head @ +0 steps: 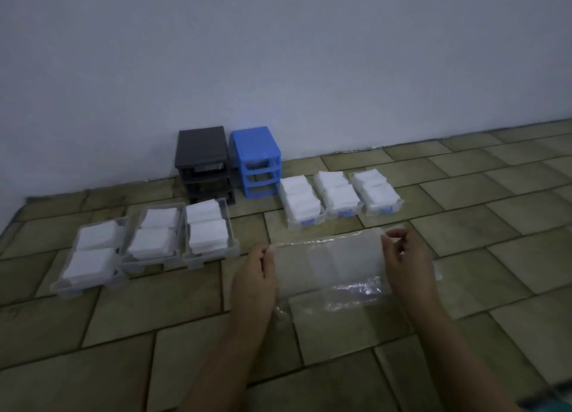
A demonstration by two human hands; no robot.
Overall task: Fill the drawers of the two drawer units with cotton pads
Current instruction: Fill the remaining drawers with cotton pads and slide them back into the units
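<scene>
Right now, held a clear plastic bag (329,266) stretched flat between both hands, long axis running left to right, low over the tiled floor (464,241). Left hand (253,275) pinched the left short edge, thumb over fingers; right hand (402,263) pinched the right short edge, fingertips curled at the top corner. Looked empty, though too see-through to say for sure. Six loose drawers lay beyond the bag, all loaded with white cotton pads (207,235): three grey drawers (185,255) ahead-left, nearer the left hand, and three blue-handled drawers (343,214) ahead-right, nearer the right. Grey unit (201,151) and blue unit (255,143) stood side by side against the wall, farther back, slots mostly vacant. Judged filling done, sliding drawers back in probably next; bag needed setting down first.
</scene>
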